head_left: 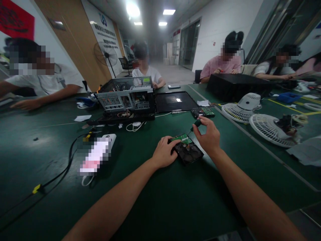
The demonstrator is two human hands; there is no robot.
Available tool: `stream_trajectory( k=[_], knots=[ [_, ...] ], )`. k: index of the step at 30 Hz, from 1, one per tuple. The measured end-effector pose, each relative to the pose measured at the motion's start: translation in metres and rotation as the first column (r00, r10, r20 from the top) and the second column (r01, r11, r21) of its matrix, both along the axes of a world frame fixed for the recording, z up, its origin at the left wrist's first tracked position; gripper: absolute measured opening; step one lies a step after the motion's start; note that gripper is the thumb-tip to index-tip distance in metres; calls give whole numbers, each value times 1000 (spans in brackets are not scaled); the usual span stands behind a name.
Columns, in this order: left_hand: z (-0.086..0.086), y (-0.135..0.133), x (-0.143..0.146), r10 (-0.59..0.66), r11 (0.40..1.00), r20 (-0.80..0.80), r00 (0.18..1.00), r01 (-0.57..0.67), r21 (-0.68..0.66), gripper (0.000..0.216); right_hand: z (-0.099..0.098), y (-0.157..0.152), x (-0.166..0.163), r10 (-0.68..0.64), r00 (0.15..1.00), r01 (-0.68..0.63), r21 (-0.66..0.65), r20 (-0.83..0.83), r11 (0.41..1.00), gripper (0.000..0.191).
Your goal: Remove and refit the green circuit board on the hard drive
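Note:
A black hard drive (pixel 190 154) with a green circuit board lies on the green table in front of me. My left hand (pixel 165 152) grips its left side, fingers over the board's edge and thumb by the near corner. In my right hand (pixel 208 135) is a small screwdriver (pixel 196 125) with a dark green handle, pinched between thumb and fingers. Its thin shaft slants down to the far right edge of the circuit board. Whether the tip sits in a screw is too small to tell. Just beyond lies a second hard drive (pixel 203 112).
An opened computer case (pixel 125 98) and a black panel (pixel 175 101) stand across the table. White fan parts (pixel 265 125) lie to the right, a phone (pixel 97 154) and black cable (pixel 67 167) to the left. Several people sit around the table, one behind a black case (pixel 238 85).

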State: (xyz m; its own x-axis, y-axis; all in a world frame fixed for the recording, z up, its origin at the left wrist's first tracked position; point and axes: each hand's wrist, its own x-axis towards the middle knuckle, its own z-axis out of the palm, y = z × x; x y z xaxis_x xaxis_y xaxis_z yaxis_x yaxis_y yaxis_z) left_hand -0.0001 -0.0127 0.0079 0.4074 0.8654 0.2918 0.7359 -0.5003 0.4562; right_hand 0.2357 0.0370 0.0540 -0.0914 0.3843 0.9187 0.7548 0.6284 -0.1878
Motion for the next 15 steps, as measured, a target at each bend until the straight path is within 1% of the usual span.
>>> stream_trajectory(
  k=[6, 12, 15],
  knots=[
    [0, 0, 0, -5, 1000, -2, 1000, 5, 1, 62, 0, 0, 1, -14, 999, 14, 19, 31, 1000, 33],
    [0, 0, 0, -4, 1000, 5, 1000, 4, -8, 62, -1, 1, 2, -45, 999, 45, -15, 28, 999, 35],
    [0, 0, 0, -7, 1000, 13, 1000, 7, -4, 63, -1, 1, 2, -12, 1000, 12, -22, 17, 1000, 35]
  ],
)
